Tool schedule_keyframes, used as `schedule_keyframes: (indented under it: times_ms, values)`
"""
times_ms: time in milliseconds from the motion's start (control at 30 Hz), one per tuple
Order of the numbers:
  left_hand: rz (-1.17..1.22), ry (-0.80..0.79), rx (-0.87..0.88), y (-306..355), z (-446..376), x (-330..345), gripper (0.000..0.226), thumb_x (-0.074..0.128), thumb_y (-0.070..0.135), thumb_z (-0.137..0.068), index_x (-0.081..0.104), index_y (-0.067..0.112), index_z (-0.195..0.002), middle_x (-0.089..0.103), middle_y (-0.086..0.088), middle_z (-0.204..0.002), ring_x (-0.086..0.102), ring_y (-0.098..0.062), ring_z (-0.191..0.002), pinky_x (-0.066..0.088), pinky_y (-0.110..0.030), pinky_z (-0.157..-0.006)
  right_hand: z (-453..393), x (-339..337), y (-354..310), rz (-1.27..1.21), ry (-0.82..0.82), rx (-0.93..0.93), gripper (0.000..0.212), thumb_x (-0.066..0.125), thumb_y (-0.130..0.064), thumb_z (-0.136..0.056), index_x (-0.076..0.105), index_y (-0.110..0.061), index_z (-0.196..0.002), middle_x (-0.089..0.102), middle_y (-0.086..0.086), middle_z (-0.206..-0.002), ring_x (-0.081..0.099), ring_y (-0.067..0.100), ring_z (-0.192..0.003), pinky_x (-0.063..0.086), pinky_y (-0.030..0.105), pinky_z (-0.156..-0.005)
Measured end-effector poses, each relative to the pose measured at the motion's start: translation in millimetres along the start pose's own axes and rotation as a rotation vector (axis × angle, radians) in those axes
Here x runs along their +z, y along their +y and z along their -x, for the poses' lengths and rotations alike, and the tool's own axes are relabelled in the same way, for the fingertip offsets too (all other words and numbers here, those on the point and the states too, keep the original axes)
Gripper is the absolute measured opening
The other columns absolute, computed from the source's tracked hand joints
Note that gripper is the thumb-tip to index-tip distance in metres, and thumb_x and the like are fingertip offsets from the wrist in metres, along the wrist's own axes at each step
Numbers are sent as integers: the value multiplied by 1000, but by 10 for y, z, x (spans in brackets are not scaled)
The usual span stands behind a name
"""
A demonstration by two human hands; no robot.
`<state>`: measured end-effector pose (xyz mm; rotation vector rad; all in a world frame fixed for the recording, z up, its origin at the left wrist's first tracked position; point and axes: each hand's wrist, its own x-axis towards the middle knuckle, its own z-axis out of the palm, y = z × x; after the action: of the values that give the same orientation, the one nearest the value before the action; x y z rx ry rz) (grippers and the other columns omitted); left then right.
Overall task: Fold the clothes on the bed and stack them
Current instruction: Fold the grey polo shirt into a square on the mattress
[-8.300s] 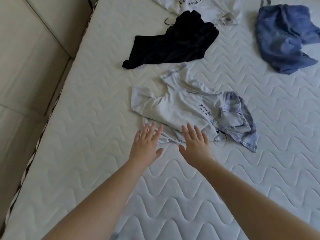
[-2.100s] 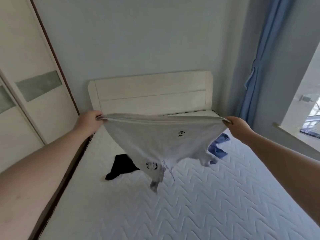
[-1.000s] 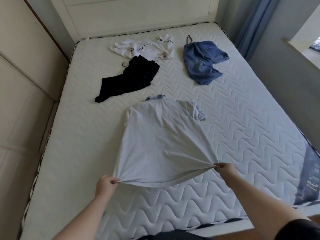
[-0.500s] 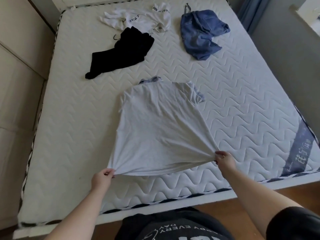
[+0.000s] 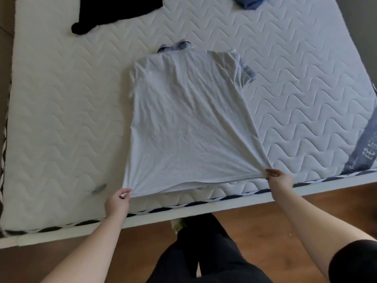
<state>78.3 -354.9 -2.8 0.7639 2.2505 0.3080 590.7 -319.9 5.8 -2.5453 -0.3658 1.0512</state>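
My left hand [image 5: 117,203] pinches the white shirt's [image 5: 183,123] left hem corner | my right hand [image 5: 279,181] grips the right corner | shirt spread flat on the bed [image 5: 61,119], hem near its foot edge

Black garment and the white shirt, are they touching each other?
Apart. The head view shows bare mattress between the black garment and the white shirt.
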Motion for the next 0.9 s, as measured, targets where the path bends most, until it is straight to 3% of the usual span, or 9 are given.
schedule_keyframes:
  times_ms: [67,233,267,367,433,500,567,733,900]
  values:
    - [0,12,-4,-141,-88,130,10,66,18,-91,73,26,-88,63,-4,-69,46,-21,-50,36,-28,-50,-98,145,144,-17,10,2,39,43,7,-93,73,-17,-102,69,15,-91,61,19,-72,47,27,-61]
    - [-39,-19,32,-439,-298,356,15,66,20,-91,71,31,-82,50,1,-61,45,-20,-50,34,-27,-49,-328,372,429,15,57,-17,35,48,6,-91,74,-15,-102,63,2,-71,53,10,-60,36,9,-35]
    - [-54,-41,45,-503,-320,393,19,66,18,-91,69,33,-80,54,1,-64,48,-20,-53,35,-27,-50,-374,396,489,46,56,-16,36,47,8,-91,74,-13,-105,65,6,-78,54,13,-61,39,10,-37]
    - [-96,-138,72,-644,-321,471,26,62,8,-88,71,32,-84,67,-3,-87,60,-22,-72,42,-27,-58,-412,414,593,192,40,-19,44,43,8,-90,67,-12,-120,64,15,-121,55,26,-80,51,30,-67]
    - [-146,-158,100,-656,-295,479,24,62,6,-85,73,26,-87,64,-9,-94,58,-24,-72,45,-28,-61,-346,443,589,240,39,-44,45,43,5,-89,64,-15,-124,60,16,-129,55,27,-75,49,33,-64]
    - [-178,-147,143,-617,-267,442,20,64,5,-86,74,22,-88,54,-12,-103,53,-21,-77,50,-34,-77,-230,510,518,188,48,-81,42,44,1,-90,65,-18,-122,64,16,-118,51,23,-58,42,28,-51]
    - [-207,-111,156,-547,-261,374,15,65,7,-86,74,19,-88,47,-10,-113,49,-18,-91,42,-32,-95,-97,613,377,158,25,-114,40,44,-2,-92,64,-20,-121,64,13,-102,49,23,-52,41,27,-49]
    - [-235,-128,153,-244,-398,107,6,63,17,-91,68,21,-91,56,-9,-114,53,-18,-87,44,-30,-81,206,954,-212,117,-67,-198,37,45,-8,-91,65,-22,-119,64,4,-87,45,18,-46,36,24,-41]
    - [-169,-106,252,369,-711,-176,12,62,10,-89,72,11,-97,68,-9,-99,61,-21,-86,38,-24,-71,457,1364,-1007,134,-224,-363,30,50,-18,-95,63,-28,-121,64,7,-116,51,17,-55,39,26,-46]
